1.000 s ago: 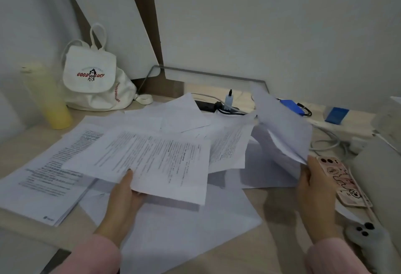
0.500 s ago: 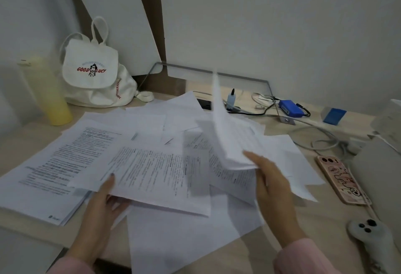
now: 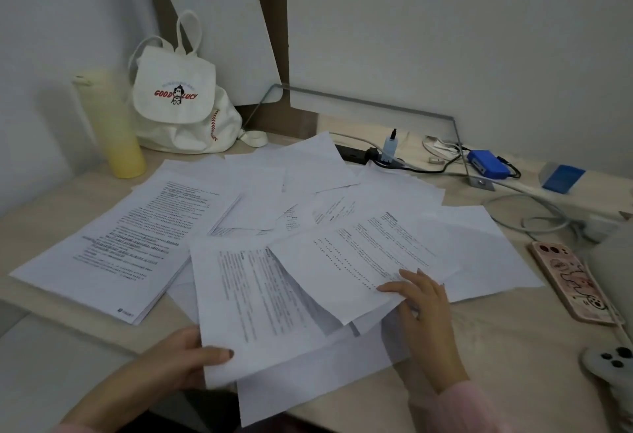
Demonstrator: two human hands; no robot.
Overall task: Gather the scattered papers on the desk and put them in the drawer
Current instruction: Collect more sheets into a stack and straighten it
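Several white printed and blank sheets lie spread over the light wooden desk (image 3: 496,347). My left hand (image 3: 181,360) grips the lower left corner of a printed sheet (image 3: 253,302) at the desk's front edge, thumb on top. My right hand (image 3: 421,306) rests on another printed sheet (image 3: 363,254) that overlaps it, fingers holding its near edge. A thicker stack of printed pages (image 3: 126,240) sits to the left. More blank sheets (image 3: 479,254) fan out to the right and toward the back. No drawer is in view.
A yellow bottle (image 3: 109,124) and a white backpack (image 3: 178,103) stand at the back left. A power strip with cables (image 3: 387,155), a blue box (image 3: 488,163) and a phone in a pink case (image 3: 572,282) lie at the right. A white controller (image 3: 613,367) sits at the front right.
My right hand laid its raised sheets down flat on the pile and now holds a printed sheet there. My left hand slid down to the front corner of its sheet.
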